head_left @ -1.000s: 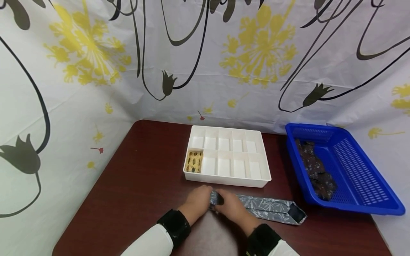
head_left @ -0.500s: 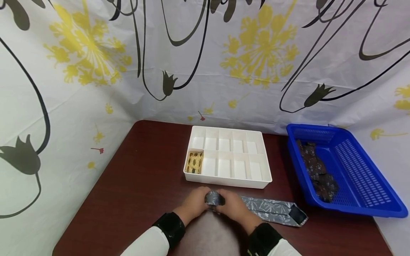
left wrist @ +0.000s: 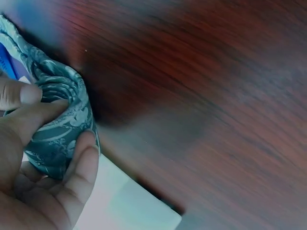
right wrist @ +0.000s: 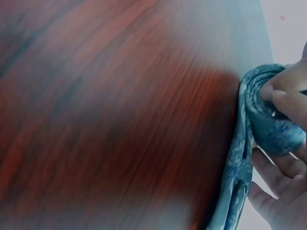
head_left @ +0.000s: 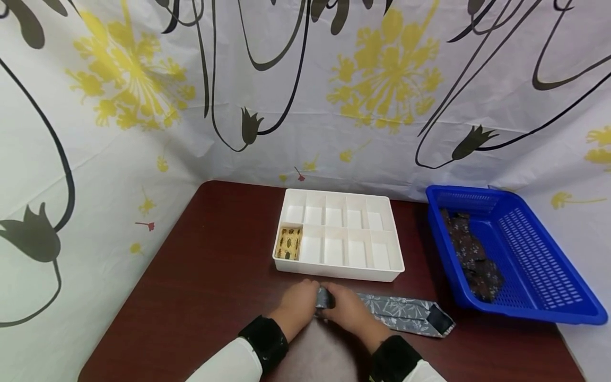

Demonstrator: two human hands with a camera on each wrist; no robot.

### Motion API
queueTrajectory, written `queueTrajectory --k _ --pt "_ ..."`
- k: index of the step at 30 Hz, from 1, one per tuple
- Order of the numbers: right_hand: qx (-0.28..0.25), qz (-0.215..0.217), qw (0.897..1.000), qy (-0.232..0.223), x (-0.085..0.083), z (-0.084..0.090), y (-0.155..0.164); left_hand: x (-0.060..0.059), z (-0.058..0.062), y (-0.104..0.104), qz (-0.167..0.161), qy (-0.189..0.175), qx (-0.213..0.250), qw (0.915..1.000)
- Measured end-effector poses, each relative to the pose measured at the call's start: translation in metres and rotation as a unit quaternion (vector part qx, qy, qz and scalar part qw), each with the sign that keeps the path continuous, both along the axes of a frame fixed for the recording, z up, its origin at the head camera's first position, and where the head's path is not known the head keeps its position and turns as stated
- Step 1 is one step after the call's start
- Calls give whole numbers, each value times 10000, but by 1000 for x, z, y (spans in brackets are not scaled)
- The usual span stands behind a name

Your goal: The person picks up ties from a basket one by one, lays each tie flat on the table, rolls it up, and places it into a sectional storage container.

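Pinching the rolled end of the grey tie (head_left: 401,314), we curl the fingers of our left hand (head_left: 298,307) and right hand (head_left: 348,312) round the coil on the dark wood surface (head_left: 200,286). Its unrolled tail lies flat to our right. Beyond sits the white divided tray (head_left: 396,265), one compartment holding a yellow rolled tie (head_left: 289,242), and a blue basket (head_left: 544,265) farther right.

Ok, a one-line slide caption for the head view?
Both hands grip a rolled grey tie before a white divided tray.
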State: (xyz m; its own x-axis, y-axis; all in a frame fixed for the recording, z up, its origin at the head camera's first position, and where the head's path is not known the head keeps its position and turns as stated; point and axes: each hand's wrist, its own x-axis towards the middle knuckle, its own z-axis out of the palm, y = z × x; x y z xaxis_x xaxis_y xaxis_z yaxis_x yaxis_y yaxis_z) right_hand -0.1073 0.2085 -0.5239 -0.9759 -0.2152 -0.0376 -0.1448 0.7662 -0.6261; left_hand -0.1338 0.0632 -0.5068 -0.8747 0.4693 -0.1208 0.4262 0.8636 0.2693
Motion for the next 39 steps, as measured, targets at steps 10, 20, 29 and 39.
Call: queueTrajectory --k 10,20,29,39 --pt "-300 -206 9993 -56 1 -4 0 -10 -26 -22 -545 -656 2244 9708" --pt "-584 -132 9982 102 3 -7 6 -11 -39 -31 -670 -923 3245 9390" --pt "-313 67 9995 77 3 1 4 -8 -13 -16 -824 352 948 9915" --pt "-196 37 9998 19 2 -2 6 -3 -8 -8 -568 356 575 9961"
